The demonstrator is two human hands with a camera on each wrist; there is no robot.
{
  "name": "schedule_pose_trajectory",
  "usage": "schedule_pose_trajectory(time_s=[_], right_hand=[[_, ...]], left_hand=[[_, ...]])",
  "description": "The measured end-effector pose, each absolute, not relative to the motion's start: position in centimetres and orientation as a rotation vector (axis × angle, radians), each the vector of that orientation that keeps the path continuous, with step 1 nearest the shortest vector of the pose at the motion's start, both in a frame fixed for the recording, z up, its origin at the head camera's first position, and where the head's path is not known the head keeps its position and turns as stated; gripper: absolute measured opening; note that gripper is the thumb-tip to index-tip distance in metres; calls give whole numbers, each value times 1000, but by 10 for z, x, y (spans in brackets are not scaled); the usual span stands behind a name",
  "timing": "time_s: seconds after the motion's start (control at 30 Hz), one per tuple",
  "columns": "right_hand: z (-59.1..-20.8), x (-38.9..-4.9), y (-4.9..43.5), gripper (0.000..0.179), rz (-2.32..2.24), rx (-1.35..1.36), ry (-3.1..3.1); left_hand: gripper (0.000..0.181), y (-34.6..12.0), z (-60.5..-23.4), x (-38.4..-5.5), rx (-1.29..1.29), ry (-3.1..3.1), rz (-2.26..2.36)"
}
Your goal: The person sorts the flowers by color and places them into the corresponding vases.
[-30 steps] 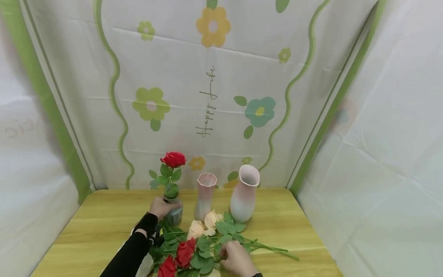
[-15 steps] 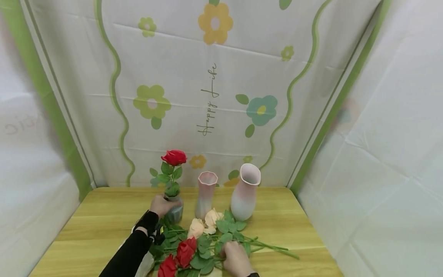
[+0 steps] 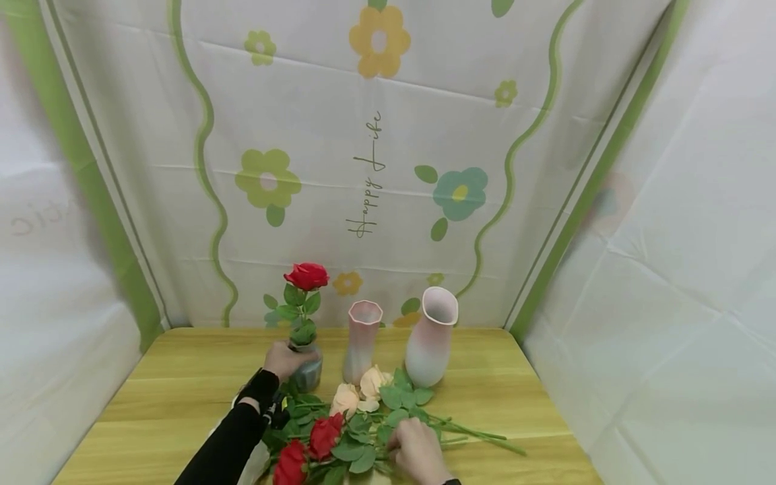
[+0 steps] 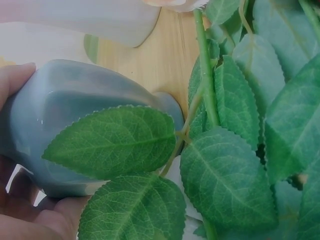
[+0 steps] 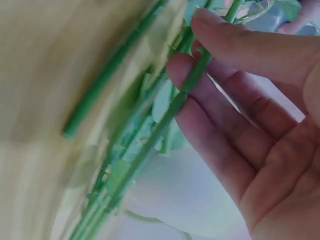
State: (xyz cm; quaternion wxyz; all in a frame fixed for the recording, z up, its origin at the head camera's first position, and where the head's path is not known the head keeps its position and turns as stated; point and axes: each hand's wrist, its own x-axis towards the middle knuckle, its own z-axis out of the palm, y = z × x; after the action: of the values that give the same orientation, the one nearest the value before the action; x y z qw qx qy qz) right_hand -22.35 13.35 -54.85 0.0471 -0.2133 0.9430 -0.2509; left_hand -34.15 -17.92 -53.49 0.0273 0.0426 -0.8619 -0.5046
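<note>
My left hand [image 3: 283, 362] grips a small blue-grey vase [image 3: 310, 376] around its upper part. One red rose [image 3: 306, 277] with green leaves stands upright in that vase. In the left wrist view the glazed side of the vase [image 4: 75, 90] shows between thumb and fingers, partly covered by leaves [image 4: 117, 142]. My right hand [image 3: 417, 450] is low over the loose roses at the front. Close up in the right wrist view, its thumb and fingertips pinch a green rose stem [image 5: 159, 125]; which bloom belongs to it is unclear. Two red roses [image 3: 325, 435] and peach roses [image 3: 345, 400] lie nearby.
A slim pink-and-white vase [image 3: 362, 343] stands behind the peach roses, with a wider pink-and-white vase [image 3: 429, 347] to its right. Cut stems [image 3: 485, 434] stretch right across the wooden table [image 3: 521, 397]. A printed curtain [image 3: 315, 121] hangs behind the table.
The front red roses and some leaves by my right hand have shifted slightly. My left hand keeps its grip on the blue-grey vase. The head view has tilted a little.
</note>
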Motion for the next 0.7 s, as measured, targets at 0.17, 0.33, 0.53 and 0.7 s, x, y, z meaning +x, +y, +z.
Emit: schedule_pose_trajectory(time_s=[0.17, 0.33, 0.53, 0.7], right_hand=[[-540, -223, 135, 41, -748, -714, 2881], [-535, -220, 142, 32, -731, -736, 2914], [-527, -219, 149, 38, -811, -829, 2994], [-519, -219, 153, 32, -851, -847, 3057]], left_hand=[[40, -180, -535, -341, 128, -2656, -1584], [39, -178, -537, -339, 125, -2651, -1603], [40, -177, -536, -337, 118, -2640, -1581], [37, -178, -537, -339, 115, -2630, -1575]])
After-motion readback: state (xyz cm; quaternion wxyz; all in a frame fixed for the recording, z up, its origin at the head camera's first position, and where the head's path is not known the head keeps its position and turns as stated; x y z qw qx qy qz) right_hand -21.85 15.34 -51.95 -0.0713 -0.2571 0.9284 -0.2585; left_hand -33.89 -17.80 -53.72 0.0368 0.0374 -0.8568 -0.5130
